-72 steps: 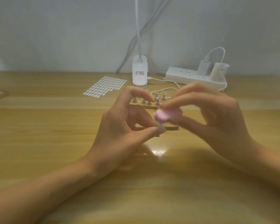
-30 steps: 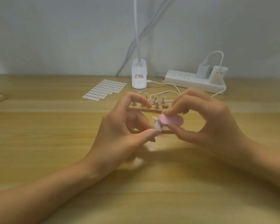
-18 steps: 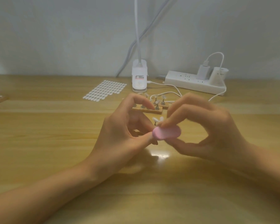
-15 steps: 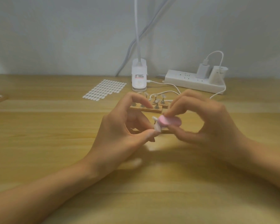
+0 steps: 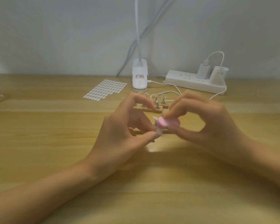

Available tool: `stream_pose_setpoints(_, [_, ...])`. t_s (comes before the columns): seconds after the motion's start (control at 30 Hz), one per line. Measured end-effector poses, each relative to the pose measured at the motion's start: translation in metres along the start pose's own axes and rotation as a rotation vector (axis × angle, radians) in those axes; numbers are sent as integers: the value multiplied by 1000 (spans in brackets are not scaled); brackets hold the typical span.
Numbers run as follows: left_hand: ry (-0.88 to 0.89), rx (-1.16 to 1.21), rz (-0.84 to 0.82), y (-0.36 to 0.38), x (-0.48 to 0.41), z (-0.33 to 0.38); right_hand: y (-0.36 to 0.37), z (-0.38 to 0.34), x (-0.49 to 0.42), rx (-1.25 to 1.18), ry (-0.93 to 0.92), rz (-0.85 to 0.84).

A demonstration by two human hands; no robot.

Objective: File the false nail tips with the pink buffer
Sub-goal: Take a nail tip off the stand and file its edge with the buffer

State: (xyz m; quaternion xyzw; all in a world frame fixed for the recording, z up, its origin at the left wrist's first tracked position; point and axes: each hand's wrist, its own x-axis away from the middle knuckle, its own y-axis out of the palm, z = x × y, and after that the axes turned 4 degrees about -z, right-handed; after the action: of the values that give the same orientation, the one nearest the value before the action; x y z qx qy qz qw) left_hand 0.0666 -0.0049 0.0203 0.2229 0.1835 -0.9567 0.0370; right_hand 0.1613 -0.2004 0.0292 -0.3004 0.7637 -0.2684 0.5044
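We hold a small oval pink buffer [image 5: 168, 123] against a clear false nail tip [image 5: 155, 118], just above the pale wooden table [image 5: 39, 135].
Our left hand [image 5: 120, 135] pinches the tip's small mount between thumb and curled fingers [image 5: 149, 136]. Our right hand [image 5: 208, 126] grasps the blurred buffer, which touches the tip. Just behind, more tips stand in a wooden block [image 5: 152, 109]. Farther back are a sheet of white oval stickers [image 5: 106, 88], a white lamp base [image 5: 139, 78] and a white power strip [image 5: 192, 82].

- pink buffer [image 5: 169, 123]: small oval pad, motion-blurred, pinched flat by right hand [image 5: 205, 125], touching one nail tip
- nail tip [image 5: 155, 118]: clear, mounted on a small stand, pinched by left hand [image 5: 120, 136]
- spare nail tips [image 5: 158, 98]: stood upright on stands in wooden strip [image 5: 148, 109] just behind
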Motion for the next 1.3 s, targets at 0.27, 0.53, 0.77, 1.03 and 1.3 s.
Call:
stream_pose_setpoints(0.27, [35, -12, -10, 0, 1, -1, 0, 1, 1, -41, 31, 8])
stream_pose_setpoints(0.53, [-4, 94, -43, -1, -1, -4, 0, 0, 0, -44, 11, 40])
stream_pose_setpoints(0.77, [27, 42, -58, -1, -1, -4, 3, -3, 0, -13, 4, 9])
stream_pose_setpoints(1.03, [12, 69, -52, -1, -1, -3, 2, -2, 0, 0, -17, -7])
stream_pose_setpoints(1.3, [6, 67, -49, -1, 0, -4, 4, 0, 1, 18, -33, 3])
